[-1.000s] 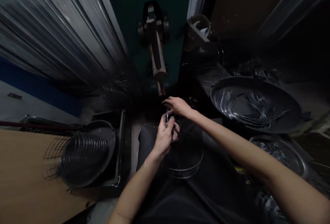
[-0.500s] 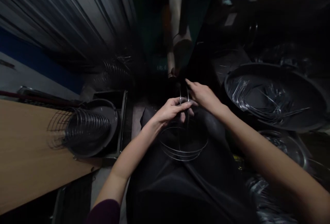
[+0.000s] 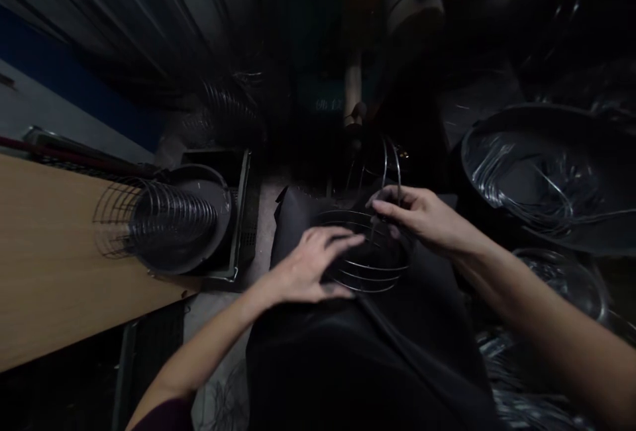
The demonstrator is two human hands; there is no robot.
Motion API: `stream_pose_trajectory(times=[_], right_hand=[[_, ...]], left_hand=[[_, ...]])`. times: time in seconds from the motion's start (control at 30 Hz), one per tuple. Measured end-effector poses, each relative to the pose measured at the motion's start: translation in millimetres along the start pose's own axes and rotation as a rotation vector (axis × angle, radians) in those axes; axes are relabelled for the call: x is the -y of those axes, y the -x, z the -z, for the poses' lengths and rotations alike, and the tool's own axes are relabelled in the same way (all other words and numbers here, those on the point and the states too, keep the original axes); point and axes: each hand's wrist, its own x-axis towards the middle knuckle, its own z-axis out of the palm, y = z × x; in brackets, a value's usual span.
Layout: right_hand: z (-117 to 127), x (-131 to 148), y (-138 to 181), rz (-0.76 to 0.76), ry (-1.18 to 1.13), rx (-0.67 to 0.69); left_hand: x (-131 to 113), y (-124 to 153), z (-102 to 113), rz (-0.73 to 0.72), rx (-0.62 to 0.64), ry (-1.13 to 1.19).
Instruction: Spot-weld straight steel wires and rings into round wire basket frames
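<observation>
A round wire frame [image 3: 370,265] made of stacked rings rests on the dark cloth over my lap [image 3: 348,345]. My left hand [image 3: 311,269] lies on the frame's near left side with fingers spread and flat. My right hand [image 3: 422,219] is closed in a pinch on a bent upright wire loop [image 3: 392,159] that rises from the frame's far rim. The scene is dim and the wires show only as thin glints.
A stack of finished wire baskets [image 3: 163,219] lies on its side at the left, by a wooden board [image 3: 54,265]. At the right a large dark basin [image 3: 551,179] holds several loose wire pieces. A machine lever [image 3: 355,87] stands ahead in shadow.
The view tilted down and the frame now sits closer. My left hand let go of the upright wires and dropped flat onto the rings. My right hand kept its pinch on the loop.
</observation>
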Motion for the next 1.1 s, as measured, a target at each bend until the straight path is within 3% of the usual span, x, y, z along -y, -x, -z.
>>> stream_pose_trajectory(times=[0.07,0.1,0.2,0.27,0.4,0.57,0.73,0.9,1.1], right_hand=[[0,2,5,-0.002,-0.015,-0.020],[-2,1,7,0.001,-0.013,-0.029],[-14,-7,9,0.053,0.006,-0.116],[-19,-12,5,0.100,0.012,-0.198],[-15,-12,-15,0.126,-0.088,-0.284],[8,3,-54,0.124,-0.289,-0.290],[31,33,-88,0.153,-0.271,-0.270],[43,53,-109,0.205,-0.234,-0.277],[49,56,-129,0.245,-0.255,-0.266]], left_hand=[[9,22,-36,-0.017,-0.079,-0.237],[15,27,-53,-0.011,-0.184,-0.313],[35,16,-78,-0.064,-0.469,-0.353],[44,0,-70,-0.139,-0.551,-0.281],[49,-30,-35,-0.217,-0.636,-0.129],[56,-68,-13,-0.298,-0.741,-0.099],[66,-105,3,-0.303,-0.857,-0.141],[70,-126,18,-0.303,-0.925,-0.186],[76,-137,29,-0.286,-0.926,-0.197]])
